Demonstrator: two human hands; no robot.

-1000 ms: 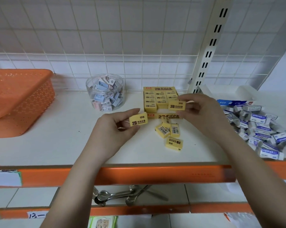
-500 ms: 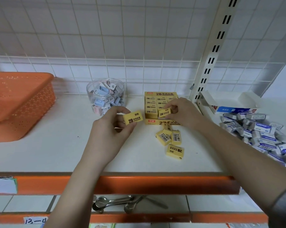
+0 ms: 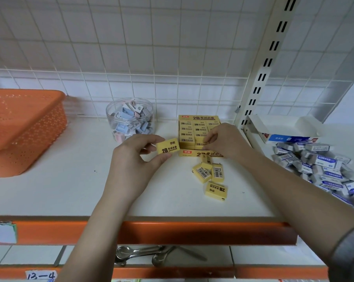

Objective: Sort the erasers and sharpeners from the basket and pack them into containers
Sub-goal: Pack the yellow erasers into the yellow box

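1. Left hand (image 3: 131, 159) pinches 1 yellow eraser (image 3: 168, 148) above the shelf (image 3: 50, 190), just left of the yellow box (image 3: 198, 135)
2. Right hand (image 3: 223, 139) has fingers curled on an eraser inside that box
3. 4 loose erasers (image 3: 209, 176) lie in front; orange basket (image 3: 23, 127) far left

Before us a shelf (image 3: 70, 190), basket (image 3: 25, 127) on its left end, jar of sharpeners (image 3: 130, 119) behind centre, our box of erasers (image 3: 192, 127) right of the jar, loose erasers (image 3: 210, 176) just before the box, eraser heap (image 3: 318, 165) far right, open carton (image 3: 284, 127) behind the heap.
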